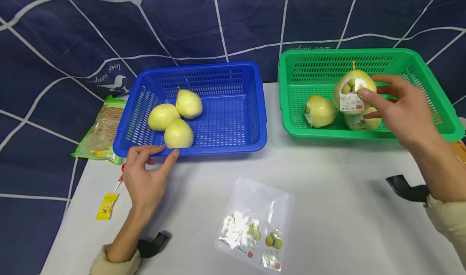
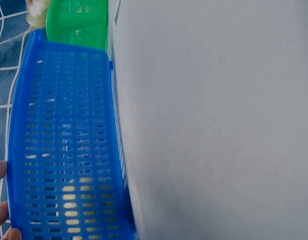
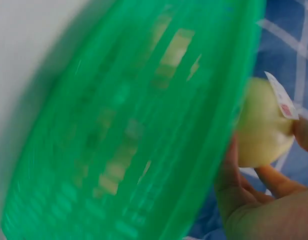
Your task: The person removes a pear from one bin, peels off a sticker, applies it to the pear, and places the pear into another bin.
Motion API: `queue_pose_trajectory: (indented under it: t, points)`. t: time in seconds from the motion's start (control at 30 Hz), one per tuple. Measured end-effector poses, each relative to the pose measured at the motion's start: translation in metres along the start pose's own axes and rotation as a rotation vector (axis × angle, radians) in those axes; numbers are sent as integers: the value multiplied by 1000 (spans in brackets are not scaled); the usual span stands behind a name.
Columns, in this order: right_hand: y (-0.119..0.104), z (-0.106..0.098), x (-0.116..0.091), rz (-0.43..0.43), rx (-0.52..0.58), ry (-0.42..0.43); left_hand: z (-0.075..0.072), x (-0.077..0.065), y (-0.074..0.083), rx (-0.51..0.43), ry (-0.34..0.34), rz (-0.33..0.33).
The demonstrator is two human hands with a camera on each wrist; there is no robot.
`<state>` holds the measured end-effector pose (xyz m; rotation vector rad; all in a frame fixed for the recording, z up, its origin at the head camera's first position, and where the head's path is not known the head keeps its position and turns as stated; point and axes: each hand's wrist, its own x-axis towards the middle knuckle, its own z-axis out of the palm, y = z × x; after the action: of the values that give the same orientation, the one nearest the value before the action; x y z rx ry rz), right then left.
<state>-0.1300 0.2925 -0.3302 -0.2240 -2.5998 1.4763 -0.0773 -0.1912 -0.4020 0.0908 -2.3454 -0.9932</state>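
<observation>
My right hand [image 1: 407, 109] holds a yellow-green pear [image 3: 261, 125] between thumb and fingers, above the green basket [image 1: 364, 53]. A label [image 1: 351, 101] with printed fruit and writing is on the held pear, and its stem points up. Below it in the basket lie a labelled pear [image 1: 322, 112] and another labelled pear [image 1: 367, 123], partly covered by the held one. My left hand [image 1: 145, 178] grips the near rim of the blue basket [image 1: 233, 147] with bent fingers and thumb. Inside are three pears [image 1: 189, 104] with no labels showing.
A clear sheet of pear labels [image 1: 255, 226] lies on the white table [image 1: 327, 210]. At the left are a green-edged food packet [image 1: 105, 129], a yellow-wrapped sweet [image 1: 107, 206] and a red lollipop [image 1: 121, 174]. Behind the baskets hangs dark blue cloth [image 1: 251, 20].
</observation>
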Motion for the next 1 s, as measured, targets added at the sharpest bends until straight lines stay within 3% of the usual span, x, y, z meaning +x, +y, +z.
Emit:
queue_pose_trajectory:
  t: [0.03, 0.23, 0.53, 0.77, 0.87, 1.0]
  points:
    - [2, -3, 11, 29, -117, -28, 0, 0, 0, -20, 1, -22]
    - [13, -9, 61, 55, -487, -174, 9, -4, -1, -197, 37, -85]
    - [23, 7, 82, 11, -765, -380, 11, -6, 0, -254, 59, -88]
    - [3, 10, 79, -58, -806, -422, 11, -5, 0, -265, 44, -101]
    - [-24, 20, 72, -136, -771, -411, 11, -6, -1, -267, 54, -107]
    - [-72, 52, 53, -253, -631, -399, 12, -6, -1, -263, 58, -111]
